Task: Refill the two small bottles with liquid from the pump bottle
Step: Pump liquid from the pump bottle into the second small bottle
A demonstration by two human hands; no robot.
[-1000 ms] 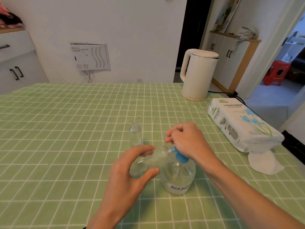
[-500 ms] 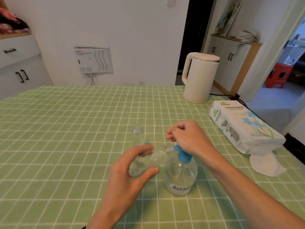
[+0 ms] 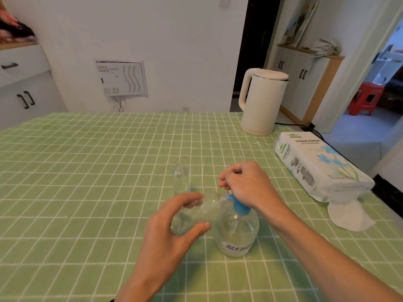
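A round clear pump bottle (image 3: 236, 234) with a blue pump head stands on the green checked tablecloth (image 3: 87, 171). My right hand (image 3: 246, 184) sits curled over the pump head, covering most of it. My left hand (image 3: 168, 232) grips a small clear bottle (image 3: 196, 212) tilted on its side, its mouth held against the pump spout. A second small clear bottle (image 3: 180, 178) stands upright and uncapped just behind, apart from both hands.
A cream electric kettle (image 3: 261, 101) with its cord stands at the back right. A pack of tissue paper (image 3: 318, 164) lies along the right edge, with a loose white sheet (image 3: 349, 216) in front of it.
Both hands and the bottles keep almost the same pose; the camera has tilted up a little, so the scene sits slightly lower in the frame.
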